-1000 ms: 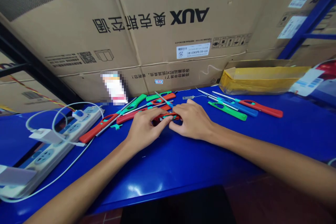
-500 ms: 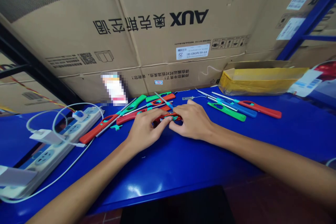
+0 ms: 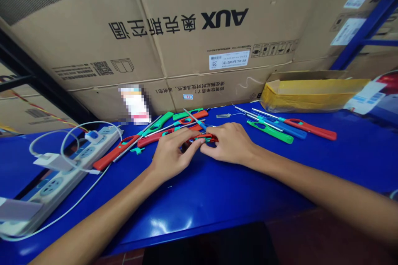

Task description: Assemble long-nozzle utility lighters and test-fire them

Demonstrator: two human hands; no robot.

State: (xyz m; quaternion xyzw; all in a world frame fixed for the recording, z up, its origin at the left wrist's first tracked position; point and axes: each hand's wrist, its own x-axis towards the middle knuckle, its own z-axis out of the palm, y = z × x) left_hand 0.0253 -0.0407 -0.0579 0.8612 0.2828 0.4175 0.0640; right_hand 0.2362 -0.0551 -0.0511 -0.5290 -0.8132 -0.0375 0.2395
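Note:
Both hands meet over a red lighter body (image 3: 205, 137) with small green parts showing in it. My left hand (image 3: 174, 149) is closed on its left side, thumb along the near edge. Fingers of my right hand (image 3: 229, 144) pinch its right end; much of the piece is hidden behind the fingers. Just beyond them lies a thin rod with a blue end (image 3: 195, 119). Left of my hands are red lighter handles and a green lighter (image 3: 161, 121). On the right lie a green handle half (image 3: 273, 132), a blue lighter (image 3: 287, 127) and a red lighter (image 3: 311, 127).
A white power strip (image 3: 66, 174) with plugs and cables runs along the left. At the back stand a large cardboard box (image 3: 174, 58) and a lit, blurred-out phone (image 3: 137, 105). A yellow-taped carton (image 3: 311, 96) is at the back right. A small green part (image 3: 137, 150) lies left of my hands.
My right hand's fingers have drawn down slightly, and more of the red lighter body shows. My left hand stays almost where it was. The whole view has shifted a little.

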